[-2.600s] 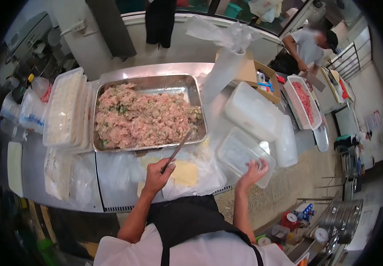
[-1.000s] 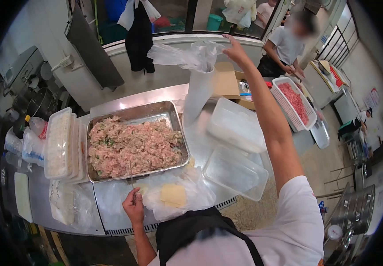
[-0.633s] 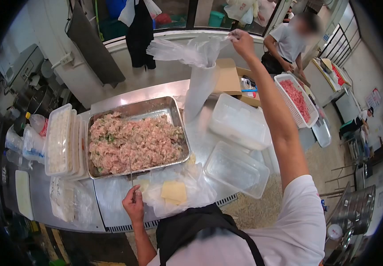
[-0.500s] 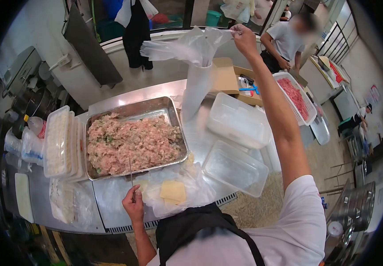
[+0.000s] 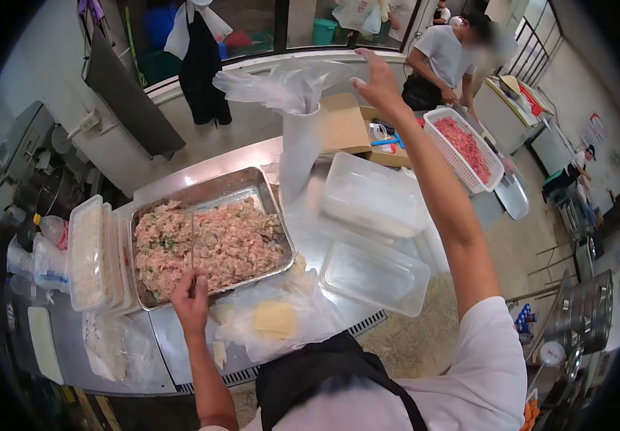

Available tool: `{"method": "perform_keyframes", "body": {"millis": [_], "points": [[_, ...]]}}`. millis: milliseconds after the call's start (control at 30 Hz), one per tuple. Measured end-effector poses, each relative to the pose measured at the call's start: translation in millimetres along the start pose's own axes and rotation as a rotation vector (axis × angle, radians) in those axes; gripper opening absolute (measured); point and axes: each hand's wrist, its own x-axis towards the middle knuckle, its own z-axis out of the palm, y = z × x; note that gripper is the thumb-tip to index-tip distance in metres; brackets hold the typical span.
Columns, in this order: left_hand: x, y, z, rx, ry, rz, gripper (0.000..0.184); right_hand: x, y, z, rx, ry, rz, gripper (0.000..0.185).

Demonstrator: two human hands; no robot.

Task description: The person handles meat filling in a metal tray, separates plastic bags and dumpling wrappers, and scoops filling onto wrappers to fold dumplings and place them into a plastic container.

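My left hand (image 5: 191, 293) is closed around a thin, stick-like tool (image 5: 193, 241), seen nearly edge-on, at the near edge of a metal tray (image 5: 290, 241). Inside the tray lies ground meat (image 5: 209, 244) flecked with green, and the tool's tip reaches over it. Up at the back, my right hand (image 5: 380, 85) is raised with thumb and fingers apart, holding nothing. Just left of it, clear plastic bags (image 5: 288, 80) spill from the top of a tall white roll or tube (image 5: 300, 147). Pale yellow square wrappers (image 5: 275, 320) rest on crumpled plastic before me.
Translucent plastic containers (image 5: 374, 192) and an empty-looking shallow one (image 5: 378, 279) sit to the right. Stacked lidded boxes (image 5: 87, 251) stand left of the tray. A cardboard box (image 5: 343, 122) is behind. Further right, a person (image 5: 443, 61) works near a white basket (image 5: 435, 140) of red meat.
My right hand has let go of the plastic bag and opened; the bag has dropped back toward the roll. My left hand has moved forward with the tool, further over the meat.
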Motion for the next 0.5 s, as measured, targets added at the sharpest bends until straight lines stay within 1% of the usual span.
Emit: {"method": "perform_keyframes", "body": {"millis": [33, 67, 100, 167, 200, 267, 333, 400, 467, 500], "points": [[15, 8, 2, -0.004, -0.027, 0.046, 0.015, 1, -7, -2, 0.021, 0.038, -0.025, 0.045], [29, 20, 4, 0.002, -0.022, 0.047, 0.015, 1, -13, -4, 0.043, 0.077, -0.047, 0.043], [42, 34, 7, 0.025, -0.05, 0.067, 0.014, 1, -21, -6, 0.049, 0.079, -0.048, 0.043], [72, 57, 19, 0.038, -0.097, 0.133, 0.015, 5, -40, -6, 0.057, 0.096, -0.16, 0.037], [89, 67, 28, 0.029, -0.117, 0.178, 0.017, 7, -48, -3, 0.062, 0.095, -0.162, 0.037], [125, 80, 51, -0.086, -0.183, 0.156, 0.022, 11, -60, 4, 0.199, -0.011, -0.183, 0.032], [162, 110, 72, -0.115, -0.267, 0.056, 0.03, 14, -70, 15, 0.238, -0.003, -0.174, 0.029], [202, 130, 96, -0.233, -0.277, 0.127, 0.038, 17, -75, 22, 0.279, 0.008, -0.171, 0.027], [241, 148, 106, -0.125, -0.188, 0.189, 0.04, 23, -79, 26, 0.291, -0.005, -0.149, 0.029], [260, 148, 108, -0.124, -0.183, 0.193, 0.04, 25, -79, 28, 0.295, -0.002, -0.154, 0.029]]}}
